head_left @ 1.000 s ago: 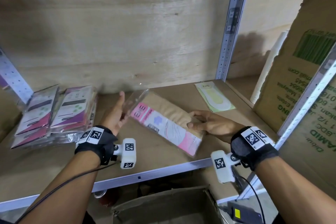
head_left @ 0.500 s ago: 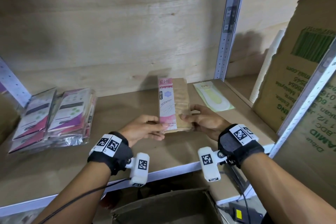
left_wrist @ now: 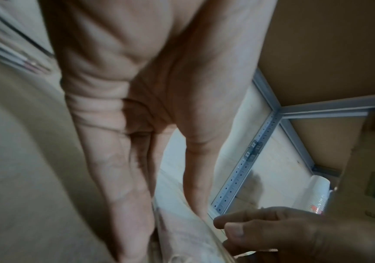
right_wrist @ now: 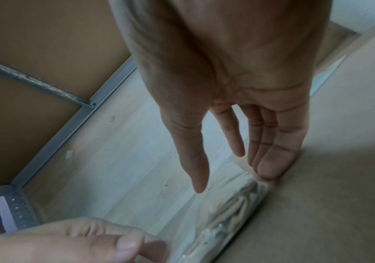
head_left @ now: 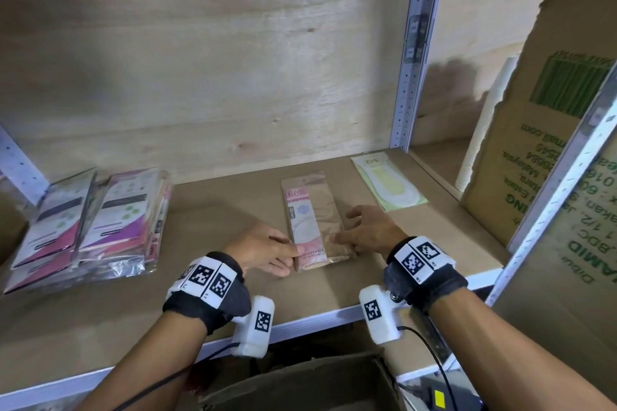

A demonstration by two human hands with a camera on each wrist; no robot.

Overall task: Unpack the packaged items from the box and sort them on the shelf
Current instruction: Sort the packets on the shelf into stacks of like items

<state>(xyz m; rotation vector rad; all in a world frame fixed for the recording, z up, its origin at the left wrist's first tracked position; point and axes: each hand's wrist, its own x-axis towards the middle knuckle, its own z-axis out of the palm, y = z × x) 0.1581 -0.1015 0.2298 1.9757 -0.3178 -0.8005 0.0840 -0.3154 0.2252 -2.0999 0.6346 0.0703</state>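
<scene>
A pink and beige ENE packet (head_left: 314,223) lies flat and lengthwise on the shelf board (head_left: 233,210), left of a green ENE packet (head_left: 387,183). My left hand (head_left: 287,257) rests beside its near left corner, and the straight fingers (left_wrist: 123,204) touch the packet's edge (left_wrist: 182,240). My right hand (head_left: 347,230) is spread at its right side. In the right wrist view the straight fingers (right_wrist: 274,163) touch the packet's wrapper (right_wrist: 238,204). Neither hand holds anything. The open cardboard box (head_left: 300,387) sits below the shelf.
A stack of purple and pink packets (head_left: 100,227) lies at the shelf's left end. A perforated metal upright (head_left: 410,53) stands at the back right. Beyond it are a tall printed carton (head_left: 541,143) and stacked white cups (head_left: 484,130). Plywood closes the back.
The packet was held tilted between both hands, then turned lengthwise, and now lies flat on the shelf. Both hands have let go and rest at its sides.
</scene>
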